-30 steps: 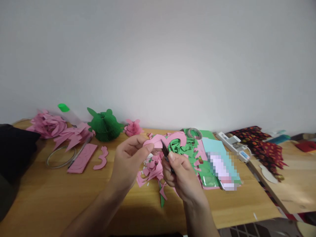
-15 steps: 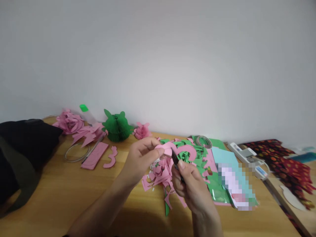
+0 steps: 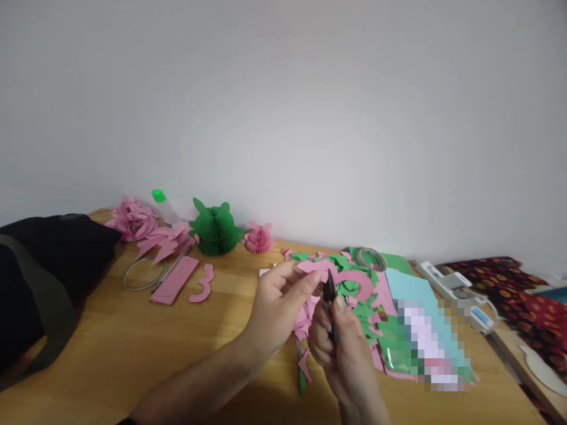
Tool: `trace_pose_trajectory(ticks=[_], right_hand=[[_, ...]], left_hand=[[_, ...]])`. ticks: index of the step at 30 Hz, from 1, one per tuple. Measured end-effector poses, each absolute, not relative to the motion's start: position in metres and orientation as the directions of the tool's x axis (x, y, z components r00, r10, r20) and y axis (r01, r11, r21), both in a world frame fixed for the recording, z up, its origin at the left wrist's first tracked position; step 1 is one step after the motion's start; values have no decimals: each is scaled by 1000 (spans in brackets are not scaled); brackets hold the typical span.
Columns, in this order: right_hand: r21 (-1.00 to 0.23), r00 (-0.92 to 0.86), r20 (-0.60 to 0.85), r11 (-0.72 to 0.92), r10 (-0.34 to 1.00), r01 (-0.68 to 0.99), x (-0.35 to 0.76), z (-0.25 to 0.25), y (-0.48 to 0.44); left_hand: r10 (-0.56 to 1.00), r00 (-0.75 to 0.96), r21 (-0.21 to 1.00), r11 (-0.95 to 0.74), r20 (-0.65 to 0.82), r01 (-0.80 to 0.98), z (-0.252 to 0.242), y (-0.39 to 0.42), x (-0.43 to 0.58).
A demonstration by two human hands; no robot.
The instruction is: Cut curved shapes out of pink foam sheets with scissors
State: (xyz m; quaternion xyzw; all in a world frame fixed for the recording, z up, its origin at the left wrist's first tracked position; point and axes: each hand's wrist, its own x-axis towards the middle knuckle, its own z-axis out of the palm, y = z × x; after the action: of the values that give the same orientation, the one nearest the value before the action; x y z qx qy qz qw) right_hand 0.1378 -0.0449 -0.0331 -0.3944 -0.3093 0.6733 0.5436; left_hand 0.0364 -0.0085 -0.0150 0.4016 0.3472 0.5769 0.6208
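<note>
My left hand [image 3: 283, 301] pinches one end of a curved pink paper piece [image 3: 359, 283] between thumb and fingers. In my right hand [image 3: 339, 336] is a pair of dark scissors [image 3: 329, 289], its blades at the paper close to my left fingertips. The handles are mostly hidden in my grip. Below and behind both hands lie pink paper scraps [image 3: 305, 316] and green paper scraps [image 3: 365, 316]. A wavy pink cut-out [image 3: 202, 284] and a folded pink paper strip [image 3: 175, 280] rest on the table to the left.
Along the wall stand a green honeycomb paper figure [image 3: 216, 230], a smaller pink one [image 3: 259, 238] and a green-capped bottle [image 3: 163, 206]. A tape roll [image 3: 371, 260], light blue paper [image 3: 410, 286] and a power strip [image 3: 443, 282] lie right. A black bag [image 3: 53, 260] covers the left side.
The view has shifted slightly, with the table things a little to the right. Both hands stay together, and the scissors now point more upright at the pink paper.
</note>
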Motion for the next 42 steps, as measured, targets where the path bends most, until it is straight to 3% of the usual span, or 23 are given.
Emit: trace_pose_trajectory(ticks=[9,19,33,42], right_hand=[[-812,-200,-394,-441,897,-382,165,-34,-71],[-858,-176,-332,-374,927,-352,170,-17,-61],[-854,-191,-313,-364,930,-372,167,-17,-58],[-861,-133,-272,-303,953,-408,158,-19,-60]], left_hand=[[1000,24,916,-1,12,-401,-15,4,35],[993,116,963,10,22,-270,-18,7,28],[979,202,965,21,33,-262,-12,6,27],[983,157,974,-54,90,-220,-14,-1,22]])
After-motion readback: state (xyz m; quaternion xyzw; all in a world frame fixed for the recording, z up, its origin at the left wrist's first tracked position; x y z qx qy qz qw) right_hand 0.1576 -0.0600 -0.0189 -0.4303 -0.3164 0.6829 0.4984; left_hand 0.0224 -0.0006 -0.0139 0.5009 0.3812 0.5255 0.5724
